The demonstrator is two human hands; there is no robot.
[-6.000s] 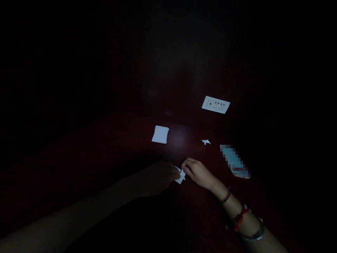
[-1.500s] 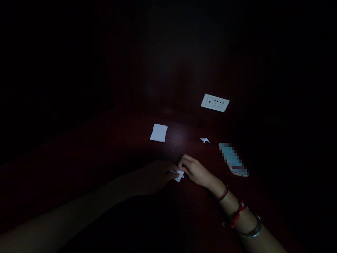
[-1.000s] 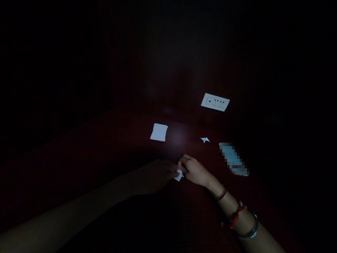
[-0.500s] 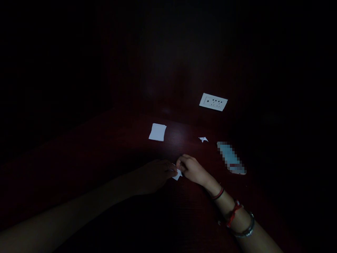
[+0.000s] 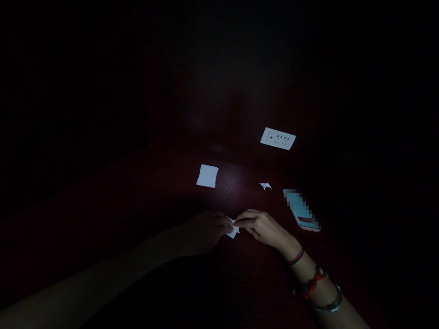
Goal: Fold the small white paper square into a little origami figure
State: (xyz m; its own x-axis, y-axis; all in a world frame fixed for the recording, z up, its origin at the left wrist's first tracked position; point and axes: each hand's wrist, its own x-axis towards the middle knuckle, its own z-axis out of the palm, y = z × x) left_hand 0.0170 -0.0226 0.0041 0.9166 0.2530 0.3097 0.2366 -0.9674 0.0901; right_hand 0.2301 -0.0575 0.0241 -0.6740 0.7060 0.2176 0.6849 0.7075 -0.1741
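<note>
A small piece of folded white paper lies on the dark red table, with a pointed flap at its right side. My left hand, a ring on one finger, is closed on the paper's left part, fingertips pressing it down. From the right, my right hand reaches over with fingers stretched out, its fingertips touching the paper's upper right edge. The thumb side of this hand is apart from the paper. My left fingers cover part of the folds.
A stack of white paper squares lies farther back. Right of it sits a small folded paper figure. A phone, its screen blurred, lies at the right. A white socket plate is on the wall behind. The surroundings are very dark.
My right hand has gone from curled fingers pinching at the paper to stretched fingers resting on its edge. My left hand stays on the paper. The view has tilted slightly up.
</note>
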